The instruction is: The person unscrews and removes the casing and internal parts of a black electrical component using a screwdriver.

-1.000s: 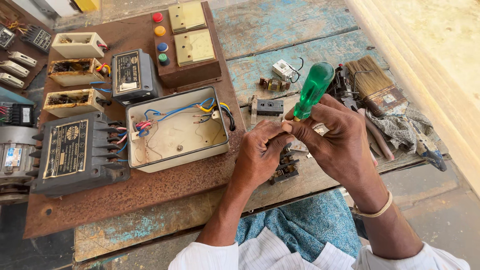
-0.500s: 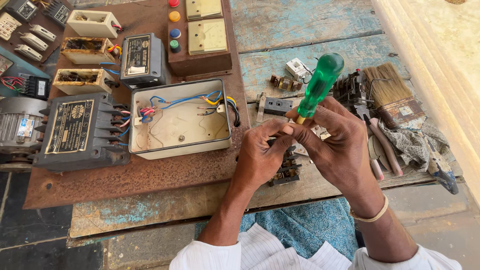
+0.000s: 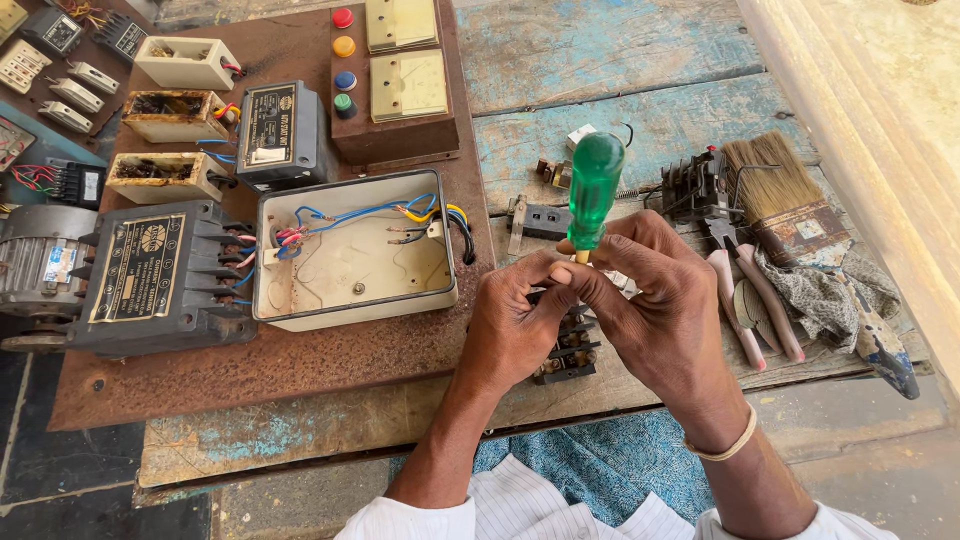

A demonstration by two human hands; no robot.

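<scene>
My right hand (image 3: 662, 305) grips a screwdriver with a green handle (image 3: 594, 190), which stands nearly upright with its shaft hidden between my fingers. My left hand (image 3: 513, 322) presses against the right, fingertips touching at the shaft. Under both hands lies a black electrical part with brass terminals (image 3: 567, 352) on the wooden table; whether the left hand holds it I cannot tell. To the left an open cream box (image 3: 352, 254) shows blue, red and yellow wires.
A rusty brown board (image 3: 300, 355) carries the box, a dark contactor (image 3: 150, 275), cream fuse holders (image 3: 170, 115), coloured buttons (image 3: 342, 60) and two meters (image 3: 405, 85). To the right lie a paintbrush (image 3: 780, 195), pliers (image 3: 745, 295), a rag (image 3: 830, 290) and small black parts (image 3: 545, 218).
The view has shifted so the board and hands sit lower and further right in the frame. The green handle has swung from leaning right to nearly upright. Both hands stay together.
</scene>
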